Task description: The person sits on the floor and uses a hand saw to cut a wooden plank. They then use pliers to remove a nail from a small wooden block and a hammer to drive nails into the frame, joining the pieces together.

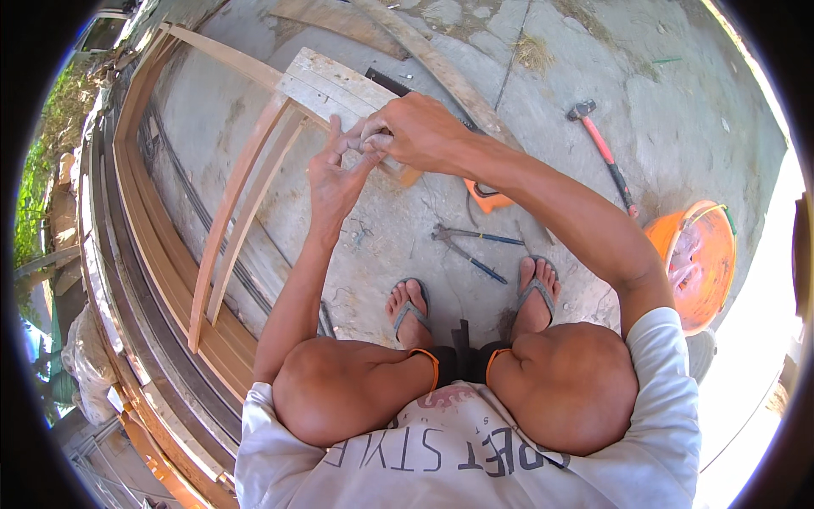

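Note:
My left hand (336, 174) and my right hand (415, 131) meet at the near end of a pale, whitish wooden board (326, 83). My left index finger points up along the board's edge, while the other fingers and thumb close in beside my right hand. The right fingers are curled and pressed together. Whatever sits between the fingertips is too small or hidden to make out. Curved brown wooden strips (242, 199) run from the board toward the left. Partly behind my right forearm lies an orange and black tool (488, 197).
On the concrete floor, pincers (475, 248) with dark handles lie between my sandalled feet and the board. A hammer (604, 153) with a red and black handle rests at the right, near an orange bucket (697, 270). Long timber beams (165, 246) line the left side.

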`<state>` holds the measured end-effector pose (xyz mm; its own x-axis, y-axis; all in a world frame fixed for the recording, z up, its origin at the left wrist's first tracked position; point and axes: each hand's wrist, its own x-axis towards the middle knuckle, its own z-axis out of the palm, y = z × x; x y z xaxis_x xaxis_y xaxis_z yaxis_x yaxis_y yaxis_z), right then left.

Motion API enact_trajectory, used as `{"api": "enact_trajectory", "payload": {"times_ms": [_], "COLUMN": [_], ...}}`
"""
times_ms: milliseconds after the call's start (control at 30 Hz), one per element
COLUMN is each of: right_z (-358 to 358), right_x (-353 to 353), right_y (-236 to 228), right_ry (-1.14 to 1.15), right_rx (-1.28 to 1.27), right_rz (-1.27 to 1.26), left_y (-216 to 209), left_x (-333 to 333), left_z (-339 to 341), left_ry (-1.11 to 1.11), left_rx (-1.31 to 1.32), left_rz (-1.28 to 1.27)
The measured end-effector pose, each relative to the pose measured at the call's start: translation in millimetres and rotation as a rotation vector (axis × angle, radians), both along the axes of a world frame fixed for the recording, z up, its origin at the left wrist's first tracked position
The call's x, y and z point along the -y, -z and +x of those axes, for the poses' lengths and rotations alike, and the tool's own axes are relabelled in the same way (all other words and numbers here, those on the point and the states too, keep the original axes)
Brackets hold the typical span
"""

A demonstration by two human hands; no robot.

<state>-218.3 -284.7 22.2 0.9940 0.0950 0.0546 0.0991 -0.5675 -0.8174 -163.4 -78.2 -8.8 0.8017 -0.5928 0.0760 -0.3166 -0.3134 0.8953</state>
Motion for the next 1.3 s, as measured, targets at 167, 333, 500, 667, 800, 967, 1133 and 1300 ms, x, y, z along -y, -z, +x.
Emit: {"api": "enact_trajectory", "payload": {"times_ms": [167,333,500,667,800,967,1133,1300], "right_z": [-8.7,-58.9,-149.8,-150.7,-77.9,-26.7,-27.7,-30.2], "right_x": [5.6,23.2,36.4,40.1,39.1,35.7,25.7,26.6], "right_y": [-14.7,-26.3,73.3,83.3,34.8,37.2,36.7,35.6], "right_ry": [0.027,0.248,0.335,0.445,0.355,0.241,0.285,0.285], "right_rx": [-0.049,-0.064,-0.428,-0.380,-0.363,-0.421,-0.323,-0.345], "right_rz": [0.033,0.196,0.111,0.420,0.617,0.648,0.694,0.689], "left_y": [-6.9,2.3,5.1,5.4,11.4,11.3,10.3,4.6], "left_x": [5.5,1.2,-0.4,-2.5,-6.5,7.6,1.4,2.7], "left_z": [-11.4,-9.0,-12.1,-12.8,-12.2,-13.5,-18.0,-19.7], "left_ry": [-0.016,0.000,-0.012,-0.033,-0.035,-0.032,-0.035,-0.032], "left_rx": [0.069,0.161,0.139,0.077,0.143,0.155,0.181,0.238], "left_rz": [0.018,0.036,0.011,-0.030,-0.056,-0.082,-0.095,-0.018]}}
